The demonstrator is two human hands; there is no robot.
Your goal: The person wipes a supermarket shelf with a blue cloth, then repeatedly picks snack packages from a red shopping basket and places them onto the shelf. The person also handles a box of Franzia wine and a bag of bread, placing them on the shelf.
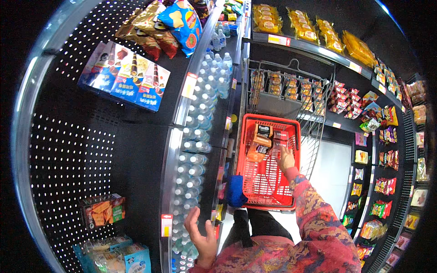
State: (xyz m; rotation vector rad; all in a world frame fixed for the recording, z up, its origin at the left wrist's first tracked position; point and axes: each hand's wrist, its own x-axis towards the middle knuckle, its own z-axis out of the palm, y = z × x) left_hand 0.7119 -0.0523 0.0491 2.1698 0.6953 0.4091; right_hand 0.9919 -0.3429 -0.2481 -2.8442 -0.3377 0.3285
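Note:
My right hand (286, 159) reaches into a red plastic shopping basket (249, 172), its fingertips at the lower of two dark red boxes (280, 135). Whether the fingers grip that box is hard to make out. Left of it in the basket lie a black-and-tan snack box (264, 131) and an orange snack box (258, 151). The basket rests at the near end of a wire shopping cart (317, 136). My left hand (202, 235) is raised with nothing in it, fingers apart, in front of the shelf of bottled water (196, 170).
A blue soft item (236, 191) sits at the basket's left edge. On the left shelf are blue wafer-roll boxes (126, 76), chip bags (182, 25), a dark snack box (104, 211) and light-blue packs (136, 257). Shelves of packaged snacks (344, 97) stand ahead and right.

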